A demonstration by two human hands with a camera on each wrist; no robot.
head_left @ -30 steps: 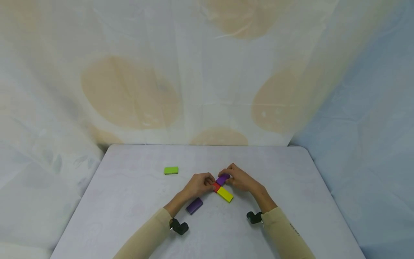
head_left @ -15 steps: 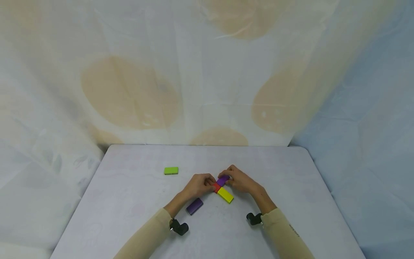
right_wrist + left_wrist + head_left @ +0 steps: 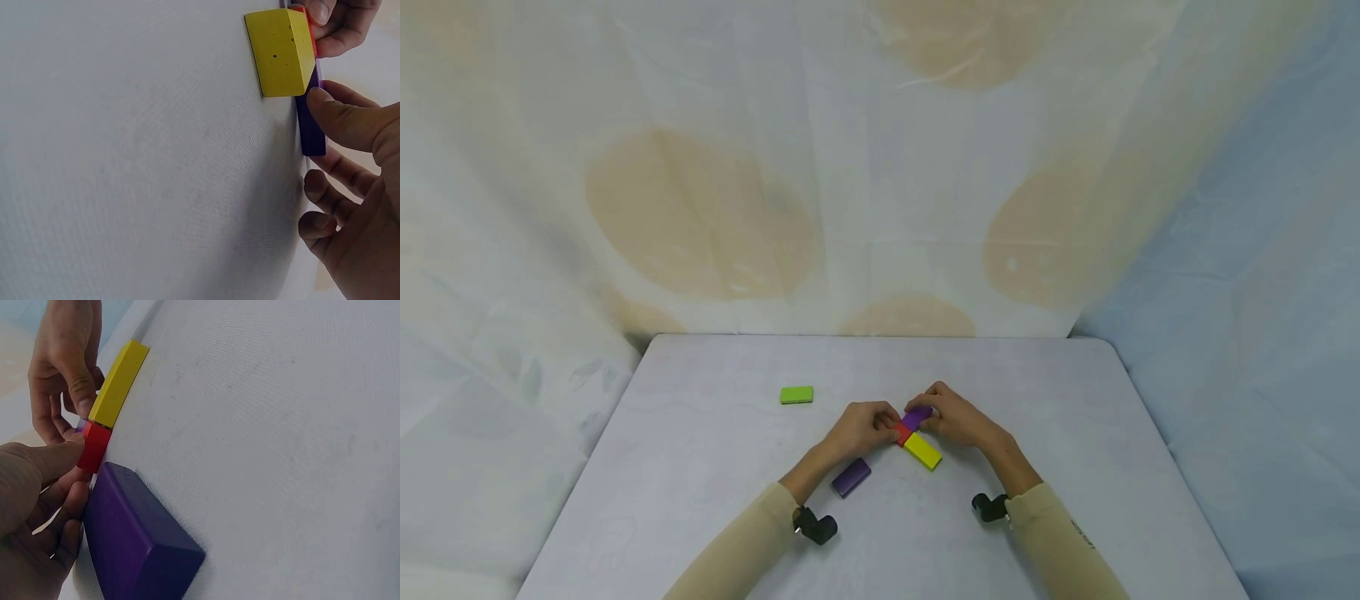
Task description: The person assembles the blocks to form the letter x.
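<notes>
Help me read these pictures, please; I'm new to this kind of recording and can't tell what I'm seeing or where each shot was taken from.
No machine here: a person works with two bare hands at a pale table. The wide picture comes from a camera on the head, looking down. The two close-ups come from small cameras strapped to each wrist, so they look sideways across the tabletop. Flat coloured blocks lie on it. The left hand touches a red block; the right hand has a purple block in its grip. A yellow block lies against the red one. A second purple block lies by the left wrist, and a green block lies apart, farther back on the left.
</notes>
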